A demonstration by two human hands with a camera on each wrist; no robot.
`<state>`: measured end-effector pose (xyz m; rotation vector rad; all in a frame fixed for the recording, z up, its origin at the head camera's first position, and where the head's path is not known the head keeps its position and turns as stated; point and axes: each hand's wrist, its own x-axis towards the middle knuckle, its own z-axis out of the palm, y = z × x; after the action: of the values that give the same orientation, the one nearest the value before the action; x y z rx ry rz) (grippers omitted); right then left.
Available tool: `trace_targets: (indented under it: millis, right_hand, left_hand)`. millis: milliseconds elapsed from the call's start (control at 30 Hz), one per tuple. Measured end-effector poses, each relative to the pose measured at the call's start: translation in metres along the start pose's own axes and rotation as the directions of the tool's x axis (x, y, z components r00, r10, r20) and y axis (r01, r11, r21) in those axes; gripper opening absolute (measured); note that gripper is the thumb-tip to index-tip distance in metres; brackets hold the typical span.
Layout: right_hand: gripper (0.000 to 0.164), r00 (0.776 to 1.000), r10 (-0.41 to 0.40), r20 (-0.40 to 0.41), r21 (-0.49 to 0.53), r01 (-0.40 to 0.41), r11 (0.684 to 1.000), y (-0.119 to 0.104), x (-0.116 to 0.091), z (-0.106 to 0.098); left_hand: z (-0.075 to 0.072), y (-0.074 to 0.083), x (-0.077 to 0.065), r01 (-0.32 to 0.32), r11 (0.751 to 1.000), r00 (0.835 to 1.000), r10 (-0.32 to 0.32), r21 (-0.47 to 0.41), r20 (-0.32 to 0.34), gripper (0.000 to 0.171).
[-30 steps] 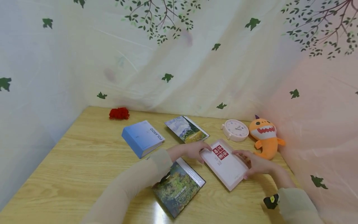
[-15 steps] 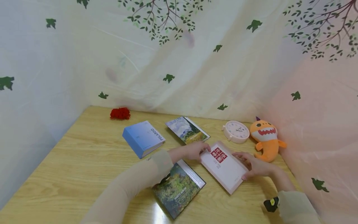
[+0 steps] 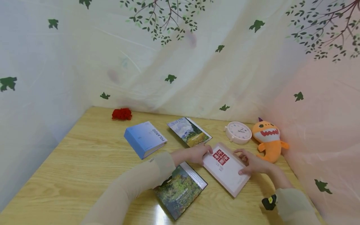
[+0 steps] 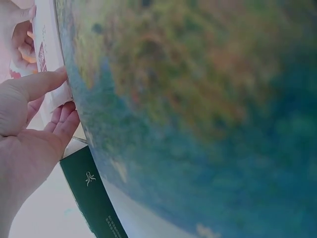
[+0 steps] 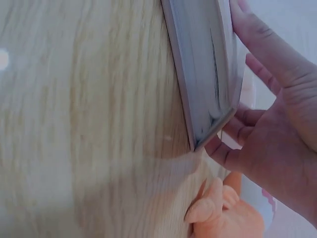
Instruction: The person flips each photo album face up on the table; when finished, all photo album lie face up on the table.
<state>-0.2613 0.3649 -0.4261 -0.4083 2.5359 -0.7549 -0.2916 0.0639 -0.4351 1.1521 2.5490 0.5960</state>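
A pink album (image 3: 226, 173) with a red square of characters lies at a slant on the table. My left hand (image 3: 195, 153) holds its left edge; in the left wrist view the thumb is on the cover side and the fingers are at the edge. At its right edge, my right hand (image 3: 254, 163) has the thumb over the cover and the fingers along the side. The right wrist view shows the page edges (image 5: 200, 64) between the covers. A dark floral photo album (image 3: 181, 193) lies under my left forearm, partly hidden by it.
Behind the hands lie a landscape-cover album (image 3: 188, 129) and a thick blue Polaroid album (image 3: 146, 137). A pink clock (image 3: 239, 132) and an orange shark plush (image 3: 268, 140) are at the right. Red yarn (image 3: 122, 114) sits by the back edge, before a white curtain (image 3: 154, 62).
The pink album has shifted slightly toward the front. My right thumb has moved from its edge onto the cover. My left hand stays at the left edge.
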Motion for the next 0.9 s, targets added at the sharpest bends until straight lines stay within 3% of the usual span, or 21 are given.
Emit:
trace_targets:
  millis: [333, 567, 900]
  right_hand:
    - [0.081, 1.0, -0.022, -0.001, 0.046, 0.022, 0.999, -0.002, 0.007, -0.002]
    - [0.076, 0.999, -0.022, -0.023, 0.089, 0.024, 0.996, -0.002, 0.006, -0.004]
    - [0.067, 0.997, -0.053, -0.063, 0.011, 0.054, 0.998, -0.016, 0.004, -0.011]
  left_hand:
    - [0.001, 0.001, -0.001, 0.025, 0.999, 1.0, -0.025, -0.046, 0.014, 0.054]
    - [0.005, 0.001, 0.002, 0.009, 1.0, 1.0, -0.009, -0.02, 0.001, 0.06]
    - [0.003, 0.001, -0.001, 0.019, 0.999, 1.0, -0.02, 0.033, 0.007, 0.063]
